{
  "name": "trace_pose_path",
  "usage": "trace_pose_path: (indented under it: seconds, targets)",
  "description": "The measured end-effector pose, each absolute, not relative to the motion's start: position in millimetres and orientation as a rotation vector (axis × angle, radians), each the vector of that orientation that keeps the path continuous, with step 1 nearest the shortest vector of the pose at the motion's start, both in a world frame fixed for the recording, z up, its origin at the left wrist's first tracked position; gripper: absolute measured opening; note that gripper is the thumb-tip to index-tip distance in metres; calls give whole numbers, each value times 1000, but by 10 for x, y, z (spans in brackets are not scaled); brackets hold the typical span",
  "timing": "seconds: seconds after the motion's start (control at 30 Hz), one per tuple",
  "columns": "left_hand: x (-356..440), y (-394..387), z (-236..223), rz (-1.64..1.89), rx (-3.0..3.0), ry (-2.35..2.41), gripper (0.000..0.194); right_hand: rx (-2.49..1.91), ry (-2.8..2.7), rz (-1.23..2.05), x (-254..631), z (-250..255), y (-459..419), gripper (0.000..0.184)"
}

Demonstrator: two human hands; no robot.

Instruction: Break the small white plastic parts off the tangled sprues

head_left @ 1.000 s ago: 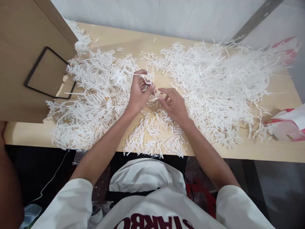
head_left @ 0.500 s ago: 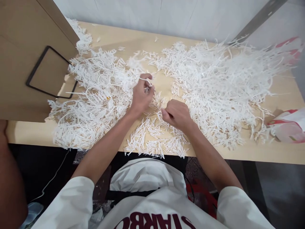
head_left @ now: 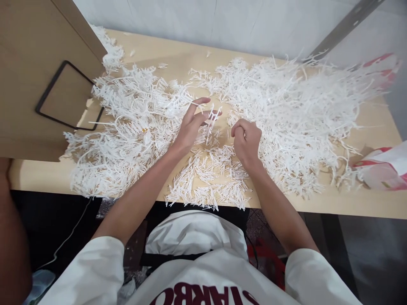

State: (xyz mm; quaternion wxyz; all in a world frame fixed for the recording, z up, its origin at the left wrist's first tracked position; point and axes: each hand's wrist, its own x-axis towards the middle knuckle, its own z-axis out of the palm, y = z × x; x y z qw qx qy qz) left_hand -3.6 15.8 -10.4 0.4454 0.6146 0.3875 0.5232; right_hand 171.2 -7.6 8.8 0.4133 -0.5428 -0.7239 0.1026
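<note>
A pale wooden table (head_left: pixel 178 53) is covered with white plastic sprigs, comb-like pieces with many thin prongs. My left hand (head_left: pixel 191 126) is at the table's middle, its fingers pinching one white sprig (head_left: pixel 211 120) that hangs from the fingertips. My right hand (head_left: pixel 246 140) is just to its right, curled into a loose fist over the loose pieces; what it holds is hidden. A big heap of sprigs (head_left: pixel 127 127) lies on the left, a larger tangled heap (head_left: pixel 292 114) on the right, and small separated bunches (head_left: pixel 206 182) sit near the front edge.
A wooden panel with a black rectangular frame (head_left: pixel 63 97) stands at the left. A red and white plastic bag (head_left: pixel 384 169) lies at the right edge. A white wall backs the table. Another person's arm (head_left: pixel 12 237) shows at the far left.
My left hand has opened its fingers somewhat and now dangles a sprig from the tips. My right hand has moved up and right and closed into a fist.
</note>
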Motion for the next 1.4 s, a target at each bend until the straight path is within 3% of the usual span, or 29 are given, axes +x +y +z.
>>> trace_pose_path:
  seconds: [0.23,0.63,0.83,1.0,1.17,1.4]
  targets:
    - [-41,190,-159,1327,1546,992,35,-1292,-2007,285,1672,100,-133,41]
    - [52,43,10,1209,1390,744,40,-1145,-1940,946,1520,25,-118,39]
    - [58,40,-36,1276,1467,844,44,-1227,-2004,560,1548,28,-94,35]
    - [51,22,-36,1189,1376,836,70,-1330,-1926,416,1641,-4,-62,31]
    - [43,32,-42,1193,1332,923,50,-1285,-2102,420,1689,4,-29,33]
    - [21,55,-28,1233,1463,959,41,-1337,-2148,432,1688,116,-72,45]
